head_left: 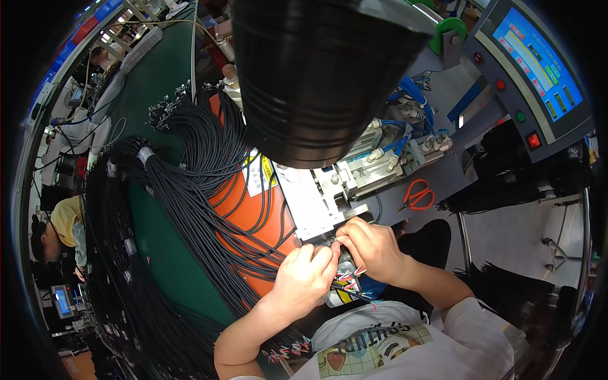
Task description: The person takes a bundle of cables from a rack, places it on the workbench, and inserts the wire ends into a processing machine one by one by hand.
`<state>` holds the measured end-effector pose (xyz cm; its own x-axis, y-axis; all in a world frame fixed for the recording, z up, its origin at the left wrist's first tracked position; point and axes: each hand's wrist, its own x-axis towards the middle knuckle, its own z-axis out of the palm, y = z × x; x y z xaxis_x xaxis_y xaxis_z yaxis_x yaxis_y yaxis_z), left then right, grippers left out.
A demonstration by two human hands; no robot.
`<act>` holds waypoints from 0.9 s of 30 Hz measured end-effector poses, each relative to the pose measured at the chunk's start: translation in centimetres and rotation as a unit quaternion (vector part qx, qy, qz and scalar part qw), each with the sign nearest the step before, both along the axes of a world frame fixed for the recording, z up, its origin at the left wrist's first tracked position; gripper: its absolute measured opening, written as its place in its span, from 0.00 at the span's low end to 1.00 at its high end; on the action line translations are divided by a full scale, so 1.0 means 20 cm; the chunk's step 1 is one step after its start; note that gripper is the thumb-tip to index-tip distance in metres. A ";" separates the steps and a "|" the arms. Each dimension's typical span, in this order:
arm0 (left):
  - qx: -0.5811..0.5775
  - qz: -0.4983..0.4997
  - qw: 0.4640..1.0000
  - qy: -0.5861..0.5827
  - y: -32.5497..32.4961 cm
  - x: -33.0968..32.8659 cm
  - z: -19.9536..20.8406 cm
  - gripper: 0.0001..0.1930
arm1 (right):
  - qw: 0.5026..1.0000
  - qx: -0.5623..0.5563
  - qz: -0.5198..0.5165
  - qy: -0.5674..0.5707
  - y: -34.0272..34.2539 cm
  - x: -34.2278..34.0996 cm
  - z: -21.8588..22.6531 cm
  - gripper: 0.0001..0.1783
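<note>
Both my hands are together at the front edge of a metal machine fixture (310, 212), with their fingertips almost meeting. My left hand (305, 275) is closed in a pinch, its thumb and forefinger beside a small metal part at the fixture. My right hand (372, 249) is also closed, its thumb and fingers pressed together close to the left fingertips. What either pinch holds is too small and covered to make out. Coloured wire ends (348, 275) in red, white and green stick out below the fingers, and black cables pass under my left wrist.
Bundled black cables (183, 190) spread over an orange board (250, 221) and green table (149, 234) at left. A large black cylinder (304, 82) overhangs the fixture. Red-handled scissors (418, 195) lie at right, below a control screen (532, 63). Another person (66, 221) sits far left.
</note>
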<state>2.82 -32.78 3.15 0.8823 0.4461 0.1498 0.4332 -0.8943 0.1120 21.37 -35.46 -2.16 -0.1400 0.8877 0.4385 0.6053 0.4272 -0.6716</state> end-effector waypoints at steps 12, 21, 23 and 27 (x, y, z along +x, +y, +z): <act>-0.048 0.077 0.995 -0.038 -0.01 0.01 -0.02 0.22 | 0.914 -0.309 0.041 0.259 0.01 0.06 0.00 0.08; -0.062 0.165 0.974 -0.143 -0.06 -0.12 -0.03 0.19 | 0.947 -0.239 0.022 0.211 -0.02 0.04 -0.03 0.06; -0.043 0.184 0.974 -0.128 -0.05 -0.12 -0.06 0.18 | 0.987 -0.109 -0.007 0.120 -0.04 0.04 -0.02 0.06; -0.058 0.194 0.970 -0.136 -0.04 -0.10 -0.09 0.13 | 0.940 -0.220 0.151 0.214 -0.03 0.05 0.15 0.13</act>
